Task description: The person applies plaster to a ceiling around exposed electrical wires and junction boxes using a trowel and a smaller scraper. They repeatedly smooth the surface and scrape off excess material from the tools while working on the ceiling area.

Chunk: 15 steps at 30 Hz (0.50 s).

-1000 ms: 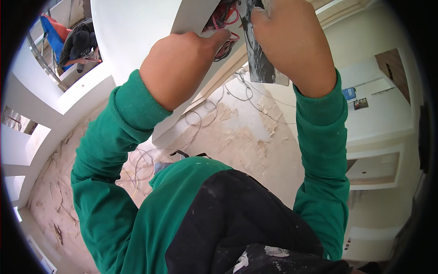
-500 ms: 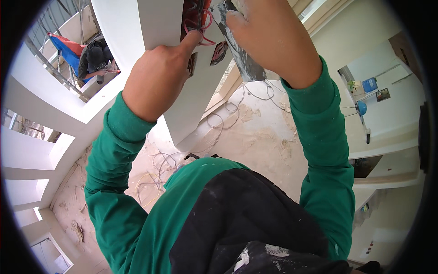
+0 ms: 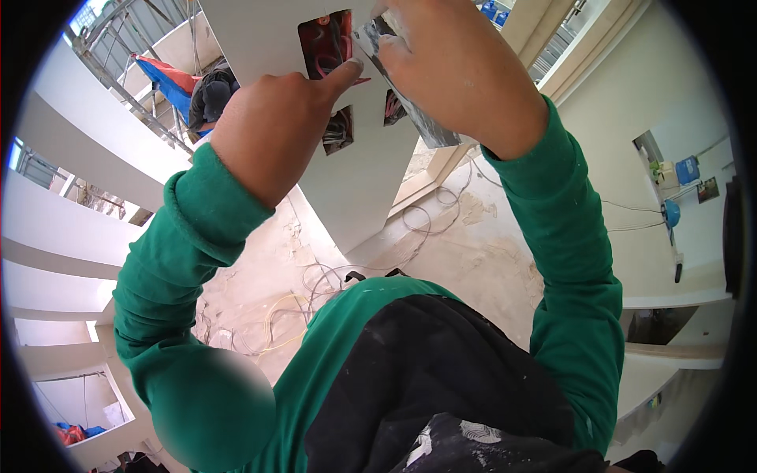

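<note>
My left hand (image 3: 276, 130) is at a white wall column (image 3: 355, 189), index finger stretched out and the other fingers curled, partly hidden. Its fingertip is at the lower right edge of a red electrical box (image 3: 314, 43) set in the wall, beside a pink wire (image 3: 325, 66). Two more cut-outs with wires sit lower: one box opening (image 3: 339, 132) below my left hand, another box opening (image 3: 393, 110) farther right. My right hand (image 3: 465, 75) grips a long, flat metal trowel (image 3: 426, 126) smeared with grey and white putty, its thumb lying on the blade. Its handle is hidden.
Loose cables (image 3: 430, 221) coil over the stained floor (image 3: 481, 244). At left, white curved wall fins (image 3: 55, 197) frame openings. Beyond them a person in dark clothes (image 3: 213, 91) is beside scaffolding (image 3: 118, 63) and red-blue sheeting (image 3: 169, 79). Blue containers (image 3: 688, 169) are far right.
The view has shifted, so more of the wall and its boxes shows. The pink wire loops that stuck out are now mostly inside the red box. My right hand keeps its hold on the trowel.
</note>
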Motion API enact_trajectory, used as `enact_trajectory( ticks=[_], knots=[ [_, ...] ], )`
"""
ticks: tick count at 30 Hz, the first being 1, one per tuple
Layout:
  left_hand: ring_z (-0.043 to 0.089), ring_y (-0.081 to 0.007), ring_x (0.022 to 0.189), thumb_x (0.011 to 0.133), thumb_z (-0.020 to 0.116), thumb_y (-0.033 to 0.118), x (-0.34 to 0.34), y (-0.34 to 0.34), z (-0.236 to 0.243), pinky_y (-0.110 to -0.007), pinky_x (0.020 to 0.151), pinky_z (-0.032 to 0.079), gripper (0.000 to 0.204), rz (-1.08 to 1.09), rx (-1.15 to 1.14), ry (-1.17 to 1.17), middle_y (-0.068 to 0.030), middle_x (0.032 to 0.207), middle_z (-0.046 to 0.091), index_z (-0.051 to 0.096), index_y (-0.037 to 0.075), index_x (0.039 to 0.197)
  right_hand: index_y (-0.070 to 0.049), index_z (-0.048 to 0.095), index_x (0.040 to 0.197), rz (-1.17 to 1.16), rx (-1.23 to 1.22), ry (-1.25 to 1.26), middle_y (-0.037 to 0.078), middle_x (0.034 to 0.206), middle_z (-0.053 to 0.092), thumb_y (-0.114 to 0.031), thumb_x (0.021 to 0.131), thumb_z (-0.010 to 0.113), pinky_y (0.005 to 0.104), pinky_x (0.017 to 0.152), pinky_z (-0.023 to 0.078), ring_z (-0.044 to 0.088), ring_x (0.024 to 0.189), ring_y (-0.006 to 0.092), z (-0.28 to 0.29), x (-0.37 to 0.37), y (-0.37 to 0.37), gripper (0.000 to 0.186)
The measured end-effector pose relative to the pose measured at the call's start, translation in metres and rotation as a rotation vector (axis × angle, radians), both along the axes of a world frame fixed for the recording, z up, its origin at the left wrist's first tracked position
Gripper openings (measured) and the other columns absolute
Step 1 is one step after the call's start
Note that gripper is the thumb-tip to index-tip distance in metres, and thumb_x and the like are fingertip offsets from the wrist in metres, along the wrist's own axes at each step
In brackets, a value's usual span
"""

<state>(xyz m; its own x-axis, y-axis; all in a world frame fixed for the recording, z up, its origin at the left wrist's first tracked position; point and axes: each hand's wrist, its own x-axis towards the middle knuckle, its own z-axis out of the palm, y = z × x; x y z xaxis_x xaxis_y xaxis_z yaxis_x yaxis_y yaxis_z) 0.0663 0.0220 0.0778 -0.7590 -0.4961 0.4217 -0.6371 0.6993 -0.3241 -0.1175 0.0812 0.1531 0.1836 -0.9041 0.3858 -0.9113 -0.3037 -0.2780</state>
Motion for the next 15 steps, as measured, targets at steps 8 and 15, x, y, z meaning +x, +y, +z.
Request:
enact_trajectory(
  ticks=[8, 15],
  knots=[
    [0.068, -0.0357, 0.081, 0.079, 0.062, -0.007, 0.005, 0.0, 0.004, -0.04, 0.067, 0.059, 0.057, 0.065, 0.038, -0.022, -0.0198, 0.096, 0.065, 0.057, 0.016, 0.131, 0.007, 0.059, 0.089, 0.006, -0.068, 0.01, 0.033, 0.079, 0.064, -0.004, 0.082, 0.059, 0.0469, 0.071, 0.055, 0.066, 0.076, 0.0478, -0.008, 0.0, -0.001, 0.014],
    [0.07, -0.0301, 0.071, 0.081, 0.065, 0.002, 0.015, 0.005, 0.0, -0.039, 0.06, 0.057, 0.051, 0.021, 0.016, 0.068, -0.0138, 0.076, 0.066, 0.062, 0.018, 0.13, 0.006, 0.062, 0.09, -0.069, -0.089, 0.117, 0.032, 0.079, 0.064, -0.003, 0.081, 0.058, 0.0472, 0.072, 0.054, 0.065, 0.076, 0.0476, -0.016, 0.013, -0.011, 0.013]
  ],
)
